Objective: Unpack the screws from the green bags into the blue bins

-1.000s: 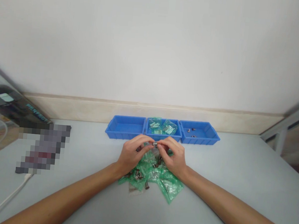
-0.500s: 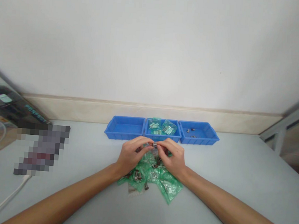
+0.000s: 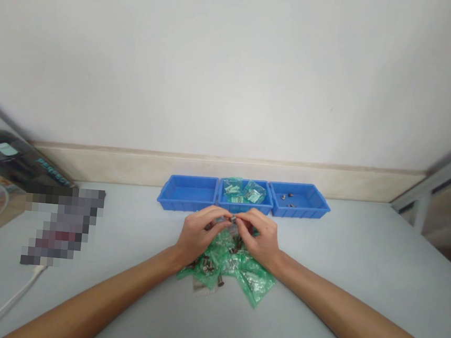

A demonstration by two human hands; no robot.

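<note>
While a pixelated dark object [image 3: 66, 223] lies at the left of the frame, its white cable [image 3: 11, 297] running to the lower left corner, a blue tray [image 3: 185, 206] stands left of centre. Below it, the left hand [image 3: 199, 233] pinches a small metal part [image 3: 233, 219] near the centre, above green plastic bags [image 3: 255, 281]. A middle tray [image 3: 238, 208] holds green packets [image 3: 254, 192]. The right hand [image 3: 259, 239] grips the part's other side, thumb against fingers. Right of centre, a third tray [image 3: 301, 213] contains small pieces [image 3: 283, 197].
</note>
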